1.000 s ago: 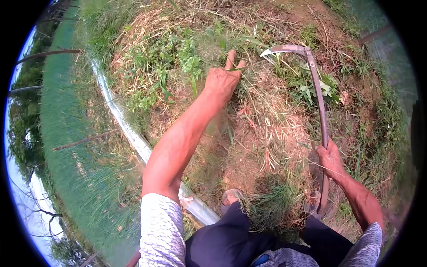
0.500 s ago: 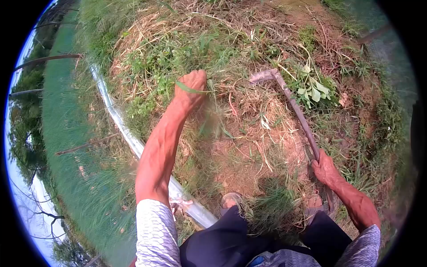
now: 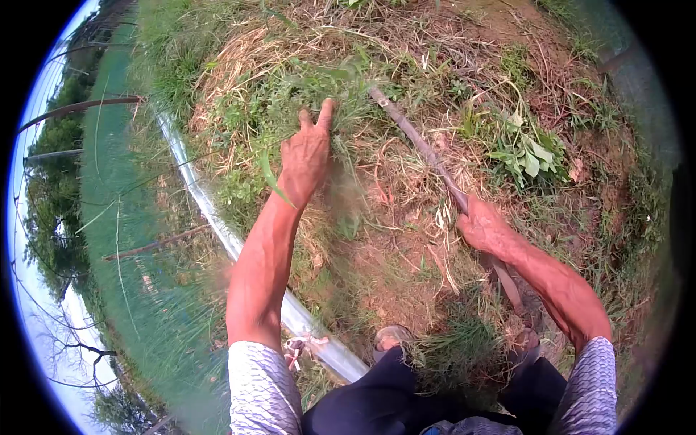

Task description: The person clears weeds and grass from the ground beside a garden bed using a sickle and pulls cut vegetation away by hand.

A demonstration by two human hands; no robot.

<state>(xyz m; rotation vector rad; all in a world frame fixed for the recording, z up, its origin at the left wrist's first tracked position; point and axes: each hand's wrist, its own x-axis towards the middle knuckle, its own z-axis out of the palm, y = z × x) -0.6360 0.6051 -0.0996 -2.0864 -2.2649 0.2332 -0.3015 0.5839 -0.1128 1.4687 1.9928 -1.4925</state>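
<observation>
My left hand [image 3: 304, 156] reaches into the green weeds [image 3: 290, 94], palm down. Two of its fingers show, stretched out and apart, and I see nothing gripped in them. A long grass blade lies across the wrist. My right hand [image 3: 482, 223] is wrapped round the wooden handle of a hoe [image 3: 424, 147]. The handle slants up and left towards the weeds, to the right of my left hand. Its bent head is not clearly visible among the grass. The rear end of the handle sticks out below my right hand.
Shiny plastic sheeting [image 3: 199, 199] runs along the left, beside green netting [image 3: 145, 275]. A leafy plant [image 3: 533, 156] lies at the right. Loose grass [image 3: 464, 341] is heaped between my feet, and dry straw [image 3: 239, 54] covers the ground ahead.
My left hand has gone from a closed fist to extended fingers. My right hand has moved up and left, carrying the hoe's far end towards the weeds.
</observation>
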